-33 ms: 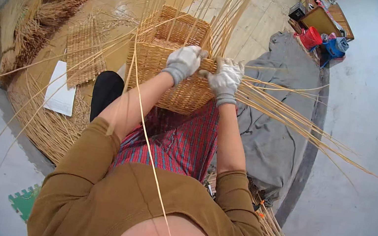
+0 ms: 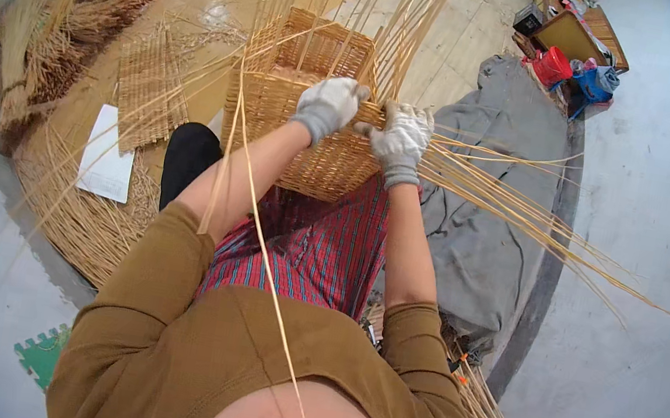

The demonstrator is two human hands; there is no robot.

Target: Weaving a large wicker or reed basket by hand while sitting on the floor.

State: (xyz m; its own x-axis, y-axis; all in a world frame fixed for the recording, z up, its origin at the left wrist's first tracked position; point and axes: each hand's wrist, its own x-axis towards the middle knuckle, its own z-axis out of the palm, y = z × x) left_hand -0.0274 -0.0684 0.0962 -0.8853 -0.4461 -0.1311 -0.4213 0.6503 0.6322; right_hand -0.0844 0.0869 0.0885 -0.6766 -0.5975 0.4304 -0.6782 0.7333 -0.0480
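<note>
A woven wicker basket (image 2: 295, 127) is in front of me over my lap, with long uncut rods (image 2: 405, 30) standing up from its far right side. My left hand (image 2: 330, 106), in a white glove with a grey cuff, is closed at the near rim, its fingertips near the right corner. Wrapped over that corner is my right hand (image 2: 403, 136), gloved the same way, with its thumb toward the left hand. What lies under the fingers is partly hidden. Several rods (image 2: 521, 209) stick out to the right beyond my right hand. One long pale strand (image 2: 264, 259) hangs from the rim toward my chest.
Bundles of wicker rods (image 2: 87, 21) lie at the far left, near a flat woven panel (image 2: 146, 93) and a white sheet (image 2: 107, 162). A grey cloth (image 2: 481, 234) covers the floor on the right. Farther off are a red bucket (image 2: 552, 66) and a blue container (image 2: 593, 84).
The loose strands at the left have swayed slightly. Both hands stay at almost the same place on the basket's rim.
</note>
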